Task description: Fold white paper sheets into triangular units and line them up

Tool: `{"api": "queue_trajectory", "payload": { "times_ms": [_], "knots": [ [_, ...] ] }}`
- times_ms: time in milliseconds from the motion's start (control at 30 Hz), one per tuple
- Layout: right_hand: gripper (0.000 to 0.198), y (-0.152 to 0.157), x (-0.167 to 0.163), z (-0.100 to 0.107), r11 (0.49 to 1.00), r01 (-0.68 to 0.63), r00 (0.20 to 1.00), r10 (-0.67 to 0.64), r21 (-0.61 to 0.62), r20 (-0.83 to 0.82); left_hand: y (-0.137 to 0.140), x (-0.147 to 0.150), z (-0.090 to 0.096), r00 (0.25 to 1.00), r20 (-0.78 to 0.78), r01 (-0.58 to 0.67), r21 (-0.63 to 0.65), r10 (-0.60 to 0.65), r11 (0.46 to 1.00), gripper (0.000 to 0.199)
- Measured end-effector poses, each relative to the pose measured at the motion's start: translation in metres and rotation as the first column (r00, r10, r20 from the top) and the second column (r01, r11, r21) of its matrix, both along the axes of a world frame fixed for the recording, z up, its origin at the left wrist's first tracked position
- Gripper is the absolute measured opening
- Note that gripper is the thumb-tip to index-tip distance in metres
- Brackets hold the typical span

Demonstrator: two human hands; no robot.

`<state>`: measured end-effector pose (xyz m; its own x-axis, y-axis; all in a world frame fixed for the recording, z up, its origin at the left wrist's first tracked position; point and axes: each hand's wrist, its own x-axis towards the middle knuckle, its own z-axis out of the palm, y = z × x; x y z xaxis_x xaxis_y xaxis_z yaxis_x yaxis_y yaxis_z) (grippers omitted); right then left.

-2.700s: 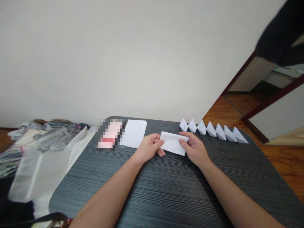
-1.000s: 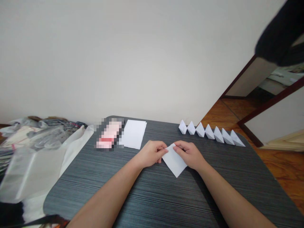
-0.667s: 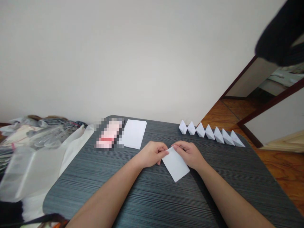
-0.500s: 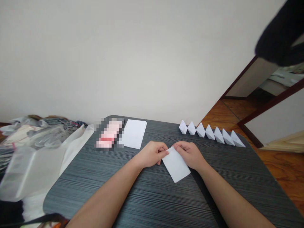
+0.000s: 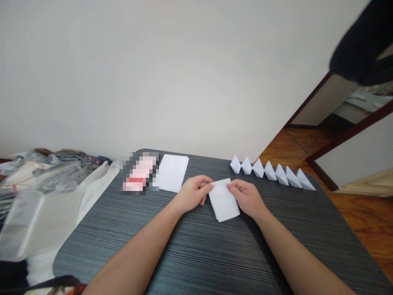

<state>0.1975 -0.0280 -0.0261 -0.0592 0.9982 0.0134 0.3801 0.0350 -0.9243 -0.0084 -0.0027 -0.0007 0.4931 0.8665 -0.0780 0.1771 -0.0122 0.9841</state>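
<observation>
A folded sheet of white paper (image 5: 224, 203) is held between both hands over the middle of the dark table (image 5: 196, 254). My left hand (image 5: 194, 191) pinches its upper left corner, thumb on top. At the upper right edge, my right hand (image 5: 247, 197) grips the paper with its thumb on the face and the fingers curled behind. Layers show along the paper's left and lower edges. Beyond my right hand stands a row of several folded white paper shapes (image 5: 258, 168), pointed at the top. Left of my left hand lies a stack of white paper sheets (image 5: 172, 172).
A pixelated pink and red item (image 5: 139, 174) lies at the table's back left. Clear plastic bags and wraps (image 5: 46, 213) are heaped beside the table's left edge. A pale wall (image 5: 184, 82) rises behind, and wooden floor (image 5: 362, 221) shows at the right.
The folded paper has turned more upright and shifted slightly away from me. My right hand has slid to its right edge, so the hands are farther apart and the top edge now shows.
</observation>
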Motion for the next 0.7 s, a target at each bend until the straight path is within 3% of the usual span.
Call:
{"api": "queue_trajectory", "payload": {
  "times_ms": [200,500,700],
  "knots": [
    [0.027,0.0013,-0.0005,-0.0026,0.997,0.08,0.994,-0.079,0.003,-0.08,-0.0014,-0.0019,-0.0033,0.996,-0.082,0.037,0.031,-0.034,0.999,0.033],
    [0.03,-0.0007,0.0006,0.0043,0.998,-0.031,0.999,0.031,0.061,0.01,-0.001,-0.0037,-0.002,0.992,-0.128,0.002,0.11,0.012,0.994,0.038],
    [0.031,-0.0013,0.0004,0.0018,0.999,-0.041,0.999,0.041,-0.003,0.003,-0.0011,-0.003,0.0002,0.993,-0.113,-0.022,0.12,0.036,0.992,0.039]
  ]
}}
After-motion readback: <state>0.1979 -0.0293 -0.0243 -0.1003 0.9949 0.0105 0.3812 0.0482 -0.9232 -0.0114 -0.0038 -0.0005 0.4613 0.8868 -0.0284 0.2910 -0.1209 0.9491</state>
